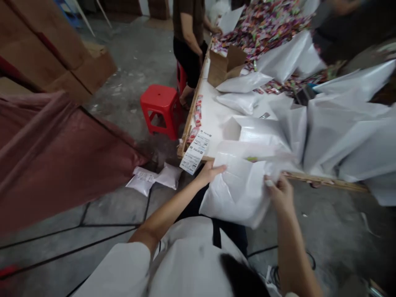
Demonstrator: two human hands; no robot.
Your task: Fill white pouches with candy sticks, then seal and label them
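Note:
Between my two hands is a white plastic mailing bag, bulging at its lower part, held in front of my body at the table's near edge. My left hand grips its upper left side, thumb lying across the front. At the upper right edge, my right hand pinches the plastic. Just left of the bag, a strip of printed labels hangs over the table corner. Behind it on the table lies another white bag with its mouth facing left.
More white bags stand along the table's right side. A large heap of colourful small packets covers the far end, near an open cardboard box. A person stands beyond a red stool. Filled bags lie on the floor.

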